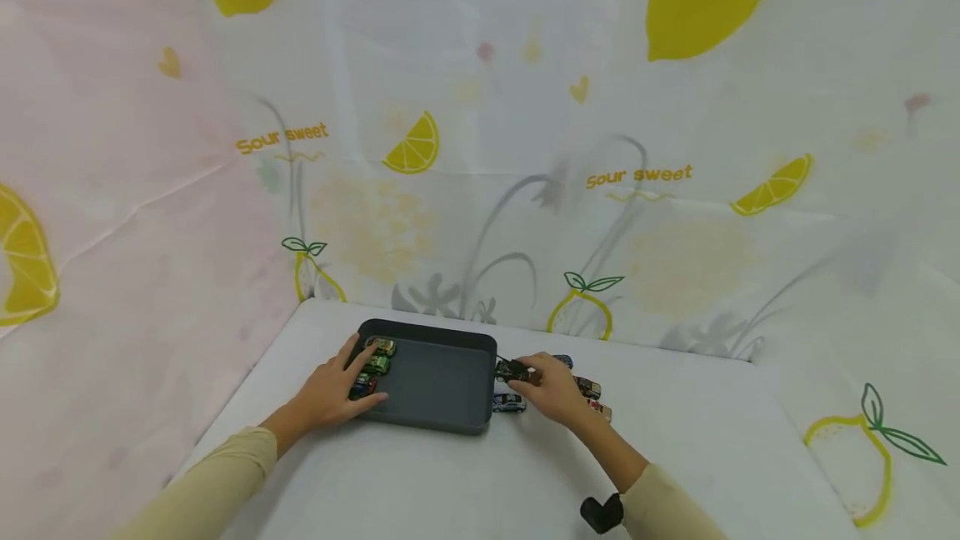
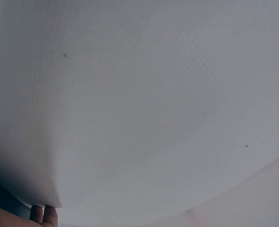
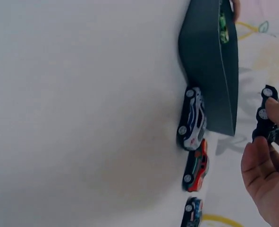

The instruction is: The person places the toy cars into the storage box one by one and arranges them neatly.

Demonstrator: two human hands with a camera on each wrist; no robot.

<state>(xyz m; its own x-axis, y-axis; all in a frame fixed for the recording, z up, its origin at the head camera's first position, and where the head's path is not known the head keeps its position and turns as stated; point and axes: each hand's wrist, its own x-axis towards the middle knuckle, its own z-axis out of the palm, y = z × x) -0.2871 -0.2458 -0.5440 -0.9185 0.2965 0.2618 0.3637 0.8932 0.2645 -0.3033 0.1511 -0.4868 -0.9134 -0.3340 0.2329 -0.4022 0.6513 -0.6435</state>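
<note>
Head: left hand (image 1: 333, 390) spreading wide at left end of tray (image 1: 442, 382); right hand (image 1: 557, 390) pinching black car (image 1: 512, 370) just right of tray. Left wrist: two fingers (image 2: 50, 216) showing. Right wrist: fingers holding black car; silver car (image 3: 192, 116) sitting beside tray.

Soft, even, rather muted light fills the head view, laying a faint shadow on the bench (image 1: 450, 482) below the right grip (image 1: 553, 388). The left wrist view is greyer, darkest around the left grip (image 1: 327, 394), and the bench's edge bows with distortion. In the right wrist view a diffuse shadow spreads opposite the right grip
</note>
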